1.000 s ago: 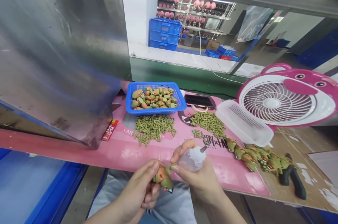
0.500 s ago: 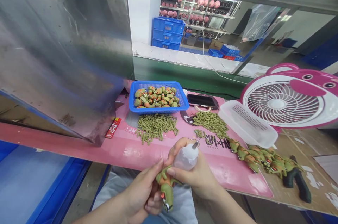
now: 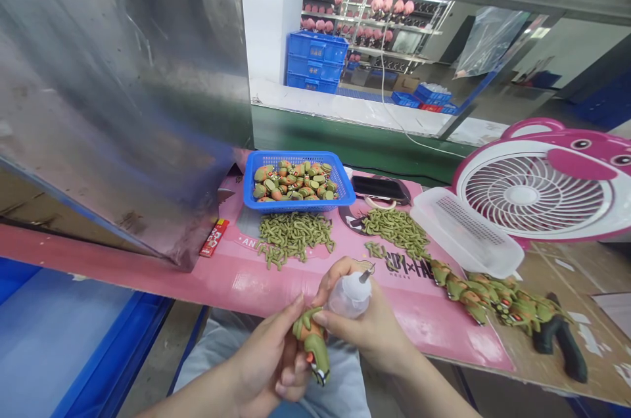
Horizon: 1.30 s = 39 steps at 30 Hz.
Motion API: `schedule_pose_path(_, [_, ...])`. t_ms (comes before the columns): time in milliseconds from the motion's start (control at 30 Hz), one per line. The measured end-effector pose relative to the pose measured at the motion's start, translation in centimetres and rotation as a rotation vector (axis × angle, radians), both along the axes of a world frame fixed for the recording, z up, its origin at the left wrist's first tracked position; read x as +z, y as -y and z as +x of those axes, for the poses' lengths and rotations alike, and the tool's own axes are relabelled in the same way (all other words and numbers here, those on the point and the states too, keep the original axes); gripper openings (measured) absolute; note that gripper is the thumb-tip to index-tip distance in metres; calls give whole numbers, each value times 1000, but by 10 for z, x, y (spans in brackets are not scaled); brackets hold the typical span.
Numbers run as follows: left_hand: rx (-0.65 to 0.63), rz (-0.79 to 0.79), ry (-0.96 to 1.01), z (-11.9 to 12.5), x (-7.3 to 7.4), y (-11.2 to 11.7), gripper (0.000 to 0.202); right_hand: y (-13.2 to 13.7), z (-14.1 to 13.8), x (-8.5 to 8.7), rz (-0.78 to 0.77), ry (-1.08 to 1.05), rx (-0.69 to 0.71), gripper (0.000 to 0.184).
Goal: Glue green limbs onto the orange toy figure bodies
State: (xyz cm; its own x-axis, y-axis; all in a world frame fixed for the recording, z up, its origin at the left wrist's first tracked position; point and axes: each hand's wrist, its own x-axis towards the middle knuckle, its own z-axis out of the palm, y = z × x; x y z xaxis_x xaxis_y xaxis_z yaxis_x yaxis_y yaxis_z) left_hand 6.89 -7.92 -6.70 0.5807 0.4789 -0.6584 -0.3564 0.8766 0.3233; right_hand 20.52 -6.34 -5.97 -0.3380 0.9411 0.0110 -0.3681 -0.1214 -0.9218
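Pinching a green toy figure point(image 3: 312, 342) at the near edge of the pink counter point(image 3: 236, 280), the left hand point(image 3: 269, 362) clasped its body while the right hand point(image 3: 367, 326) gripped a small glue bottle point(image 3: 349, 294) just beside it.

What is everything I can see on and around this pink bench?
toy figure: one, green and orange, held below the bench edge
squeeze bottle: one, clear, in the right hand
basket: one, blue, far side of the bench, holding green-orange pieces
green small parts: two loose piles, in front of the basket
finished figures: a row, green, right side
phone: one, black, beside the basket
lid: one, white, before the fan
fan: one, pink and white, far right
metal sheet: one, grey, left
left hand: grips the figure
right hand: grips the bottle, thumb on the figure
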Motion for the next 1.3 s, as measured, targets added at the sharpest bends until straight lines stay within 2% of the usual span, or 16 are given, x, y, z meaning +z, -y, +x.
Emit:
schedule_pose_path(267, [15,53,8,-1,-1,1,50,0,2,1,25,129,-43,28])
schedule_pose_path(600, [-15,167,-47,-1,-3,1,31,-3,3,3,43,128,39,33])
schedule_pose_path(867, [-10,256,-109,-3,-5,0,28,-4,10,5,98,222,95,25])
schedule_pose_path(1033, [10,328,-155,-2,-6,1,31,-8,17,5,196,284,-14,23])
schedule_pose_path(1167, [47,502,-219,-4,-10,6,32,-8,24,0,235,261,-153,23])
schedule_pose_path(1300, [72,843,-354,-11,-15,13,16,-3,32,-10,201,195,-285,25])
